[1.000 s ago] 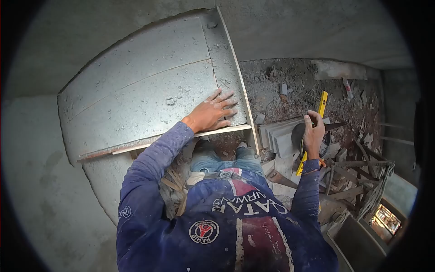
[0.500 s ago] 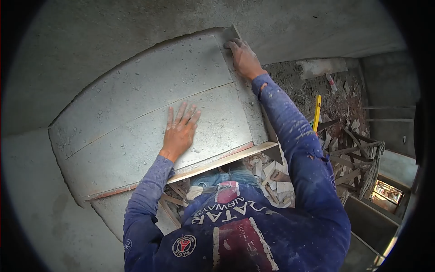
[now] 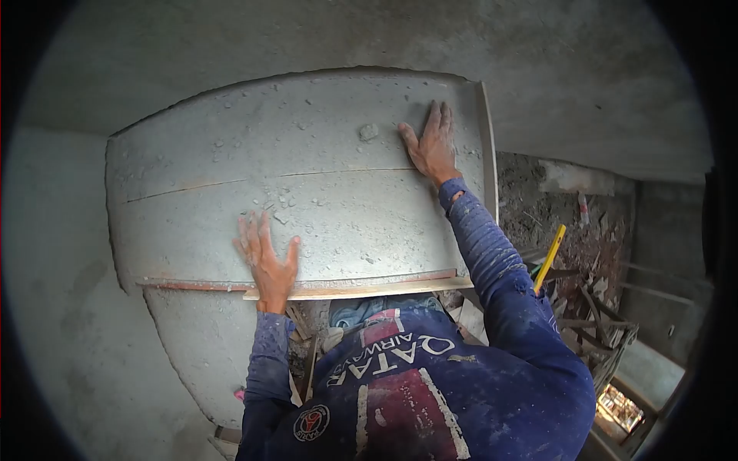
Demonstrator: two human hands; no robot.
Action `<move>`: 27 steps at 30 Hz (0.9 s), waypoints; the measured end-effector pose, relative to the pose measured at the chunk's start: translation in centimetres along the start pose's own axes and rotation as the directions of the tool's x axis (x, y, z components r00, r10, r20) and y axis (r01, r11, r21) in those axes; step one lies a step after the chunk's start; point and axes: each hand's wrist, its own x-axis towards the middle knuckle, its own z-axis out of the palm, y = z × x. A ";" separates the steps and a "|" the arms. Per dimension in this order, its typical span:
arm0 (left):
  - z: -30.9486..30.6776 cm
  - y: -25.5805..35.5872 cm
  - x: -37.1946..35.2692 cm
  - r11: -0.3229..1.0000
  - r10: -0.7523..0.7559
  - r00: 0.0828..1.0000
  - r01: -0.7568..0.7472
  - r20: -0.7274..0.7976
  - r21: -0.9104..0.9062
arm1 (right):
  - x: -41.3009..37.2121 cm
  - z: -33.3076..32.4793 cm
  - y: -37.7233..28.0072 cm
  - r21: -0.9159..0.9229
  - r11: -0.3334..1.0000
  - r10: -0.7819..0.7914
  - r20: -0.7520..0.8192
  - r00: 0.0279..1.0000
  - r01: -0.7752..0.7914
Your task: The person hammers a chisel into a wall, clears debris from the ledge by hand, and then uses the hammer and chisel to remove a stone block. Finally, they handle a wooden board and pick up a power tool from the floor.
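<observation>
Two hands flat on grey slab (image 3: 323, 207), left hand (image 3: 265, 257) near edge, right hand (image 3: 432, 146) far corner

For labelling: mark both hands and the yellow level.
left hand (image 3: 267, 260), head view, back of the hand.
right hand (image 3: 432, 150), head view, back of the hand.
yellow level (image 3: 551, 257), head view, middle of its bar.

I'm looking through the head camera, which is pointing steeply down over my own blue shirt (image 3: 430, 392), sitting close to the grey tiled surface (image 3: 338, 215), with the rubble floor (image 3: 584, 246) trailing off right.
</observation>
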 end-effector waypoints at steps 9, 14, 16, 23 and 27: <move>0.8 4.7 -5.9 0.968 -0.195 0.981 0.194 0.009 -0.157 | -0.4 7.8 -16.2 0.120 0.875 -0.479 0.080 0.874 0.469; 2.0 3.7 -1.8 0.962 0.246 0.960 -0.225 0.130 -0.157 | -0.6 5.0 -16.1 0.406 0.842 -0.395 0.012 0.919 0.356; 2.7 2.7 1.3 0.926 0.375 0.916 -0.363 0.145 -0.102 | -0.6 5.8 -13.0 0.142 0.966 -0.215 -0.036 0.976 0.218; 4.1 -6.7 7.1 0.978 0.196 0.969 -0.183 -0.151 0.097 | -2.0 10.3 -21.6 0.162 0.936 -0.330 0.095 0.939 0.312; -0.7 -12.2 5.4 0.973 0.147 0.963 -0.182 -0.226 -0.141 | -2.7 11.2 -30.9 0.337 0.852 -0.489 0.243 0.838 0.400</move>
